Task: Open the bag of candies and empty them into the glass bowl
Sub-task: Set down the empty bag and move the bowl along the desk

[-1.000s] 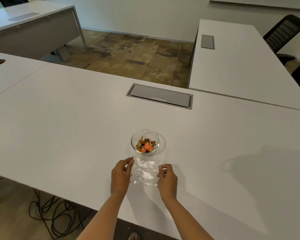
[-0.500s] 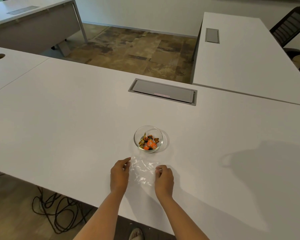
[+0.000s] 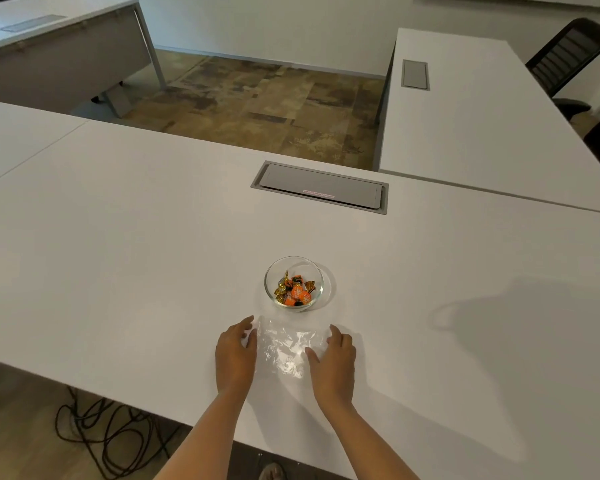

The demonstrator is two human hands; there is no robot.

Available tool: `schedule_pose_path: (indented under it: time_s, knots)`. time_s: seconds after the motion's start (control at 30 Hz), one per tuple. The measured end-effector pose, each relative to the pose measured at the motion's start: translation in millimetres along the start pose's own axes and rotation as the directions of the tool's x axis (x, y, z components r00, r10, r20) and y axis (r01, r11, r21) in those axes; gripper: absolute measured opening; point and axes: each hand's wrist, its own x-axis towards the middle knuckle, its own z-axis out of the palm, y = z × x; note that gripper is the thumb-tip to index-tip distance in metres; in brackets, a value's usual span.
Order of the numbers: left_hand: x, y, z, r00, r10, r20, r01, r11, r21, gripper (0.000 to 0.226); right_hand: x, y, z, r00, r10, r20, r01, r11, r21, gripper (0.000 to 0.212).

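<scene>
A small glass bowl [image 3: 321, 291] stands on the white desk and holds orange and gold wrapped candies [image 3: 294, 291]. Just in front of it a clear plastic bag [image 3: 284, 348] lies flat and empty on the desk. My left hand [image 3: 235, 355] rests palm down at the bag's left edge, fingers spread. My right hand [image 3: 334, 355] lies palm down on the bag's right edge, thumb on the plastic. Neither hand grips the bag.
A grey cable hatch [image 3: 321, 187] is set into the desk [image 3: 118, 254] beyond the bowl. Another white desk [image 3: 471, 116] joins at the right, with a black chair [image 3: 568, 60] behind it. Cables [image 3: 94, 431] lie on the floor below the near edge.
Both hands have let go of the bag's edges and flattened onto the desk. They moved apart, with the right hand sliding right. The bag now lies flat.
</scene>
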Motion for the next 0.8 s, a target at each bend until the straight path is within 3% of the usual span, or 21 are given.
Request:
schedule_pose_path:
  time_s: [0.1,0.17,0.27,0.43,0.6,0.8]
  knots:
    - [9.4,7.3,-1.5,0.999,0.014,-0.030,-0.015,0.999,-0.041,0.031,13.3,-3.3,-10.5,0.993,-0.092,-0.072,0.096,0.994,0.049,0.066]
    - [20.9,18.2,-0.6,0.999,0.020,-0.027,-0.022,0.994,-0.106,0.031,28.3,-8.0,-16.6,0.986,-0.161,-0.042,0.165,0.977,0.134,0.073]
    - [38.3,38.7,5.0,0.999,0.029,0.020,-0.025,0.981,-0.194,0.034,51.5,-19.1,-21.3,0.977,-0.184,0.112,0.149,0.953,0.263,0.092]
    - [57.1,59.1,20.2,0.990,0.019,0.140,0.016,0.970,-0.244,0.044,77.9,-29.6,-16.8,0.922,-0.186,0.338,0.090,0.956,0.280,0.116]
    - [65.2,62.5,32.7,0.980,0.005,0.197,0.041,0.973,-0.228,0.045,83.7,-35.4,-12.9,0.912,-0.256,0.320,0.096,0.893,0.440,0.106]
    - [70.2,67.0,37.6,0.978,-0.091,0.189,0.148,0.937,-0.316,0.041,87.9,-37.6,-9.7,0.917,-0.219,0.334,0.027,0.869,0.494,0.102]
